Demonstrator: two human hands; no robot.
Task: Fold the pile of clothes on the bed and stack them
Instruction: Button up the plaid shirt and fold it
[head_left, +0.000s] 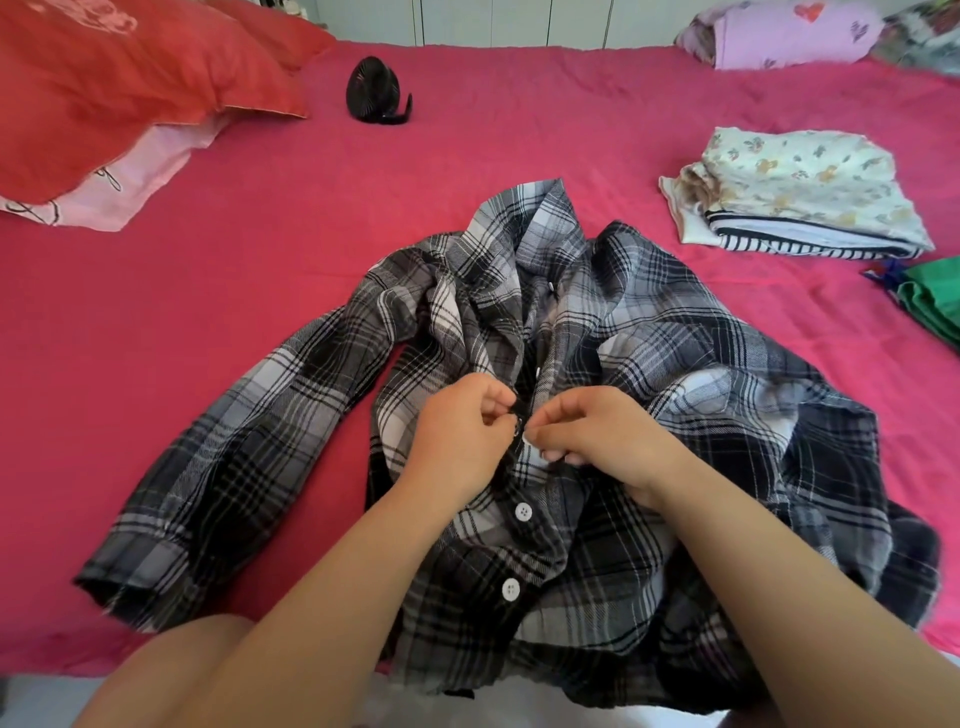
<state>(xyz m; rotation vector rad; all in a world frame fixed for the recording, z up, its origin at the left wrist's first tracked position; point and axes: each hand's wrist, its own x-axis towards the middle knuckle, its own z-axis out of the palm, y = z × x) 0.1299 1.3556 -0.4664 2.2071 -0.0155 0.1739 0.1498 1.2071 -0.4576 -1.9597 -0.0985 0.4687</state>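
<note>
A black, grey and white plaid shirt (291, 395) lies face up on the pink bedsheet (208, 270), collar away from me, its left sleeve stretched out toward the near left. My left hand (457, 441) pinches the left edge of the shirt's front placket. My right hand (597, 436) pinches the right edge at a white button, the two hands almost touching. Two white buttons below the hands are fastened. A stack of folded clothes (800, 192), floral cloth on top of a striped piece, sits at the right.
A red pillow (130, 88) over a pink one lies at the far left. A small black fan (376, 91) stands at the back. A green garment (930, 301) lies at the right edge. A lilac folded quilt (784, 34) sits at the back right.
</note>
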